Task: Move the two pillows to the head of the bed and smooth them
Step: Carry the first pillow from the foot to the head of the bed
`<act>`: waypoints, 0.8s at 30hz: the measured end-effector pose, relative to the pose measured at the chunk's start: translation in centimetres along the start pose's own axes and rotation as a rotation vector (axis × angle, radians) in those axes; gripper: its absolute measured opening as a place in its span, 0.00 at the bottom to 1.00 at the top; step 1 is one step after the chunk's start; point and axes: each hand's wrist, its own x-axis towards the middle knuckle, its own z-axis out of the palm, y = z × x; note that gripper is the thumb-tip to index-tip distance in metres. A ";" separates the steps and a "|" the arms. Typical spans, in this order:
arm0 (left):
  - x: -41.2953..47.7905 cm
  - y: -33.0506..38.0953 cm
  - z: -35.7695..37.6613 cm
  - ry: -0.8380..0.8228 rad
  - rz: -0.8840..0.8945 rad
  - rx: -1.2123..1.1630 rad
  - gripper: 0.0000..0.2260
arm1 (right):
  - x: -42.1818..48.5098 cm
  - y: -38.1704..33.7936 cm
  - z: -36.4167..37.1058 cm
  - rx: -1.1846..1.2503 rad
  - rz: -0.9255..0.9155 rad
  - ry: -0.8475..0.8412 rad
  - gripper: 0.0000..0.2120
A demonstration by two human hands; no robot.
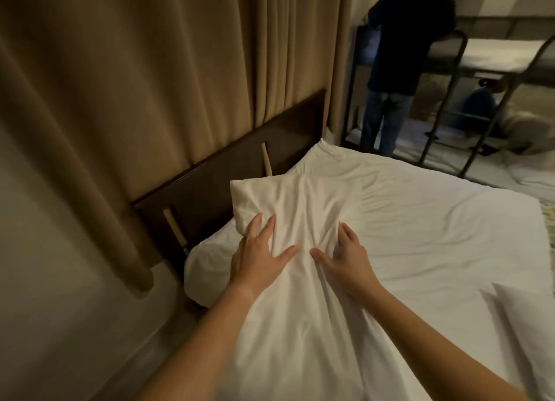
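Observation:
A white pillow [295, 202] lies on the white bed [435, 235], its far corner close to the dark wooden headboard [216, 175]. My left hand [259, 255] lies flat on the pillow's left side with fingers spread. My right hand [345, 253] presses flat on it just to the right, fingers apart. The fabric is wrinkled between both hands. A white corner at the right edge [522, 304] may be a second pillow; I cannot tell. The pillow's near end runs under my forearms.
Brown curtains [150, 70] hang behind the headboard. A person in dark clothes [399, 55] stands at a metal bunk bed [480, 70] beyond the far side. Another person sits low on the floor there [480, 103]. Floor lies left of the bed.

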 end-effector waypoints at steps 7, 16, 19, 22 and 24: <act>9.9 -1.2 1.2 -0.031 0.050 0.002 0.43 | 9.2 0.2 1.1 -0.054 0.040 0.037 0.44; 25.5 -4.8 4.3 -0.108 0.145 -0.069 0.42 | 21.9 1.7 5.0 -0.081 0.189 0.111 0.45; 30.6 -6.5 5.1 -0.154 0.183 -0.099 0.44 | 25.7 1.5 6.7 -0.096 0.259 0.152 0.45; 34.9 -7.6 5.1 -0.169 0.224 -0.105 0.44 | 29.0 0.9 8.0 -0.104 0.295 0.180 0.46; 37.3 -8.3 5.0 -0.177 0.237 -0.101 0.43 | 31.0 0.6 8.7 -0.096 0.290 0.190 0.45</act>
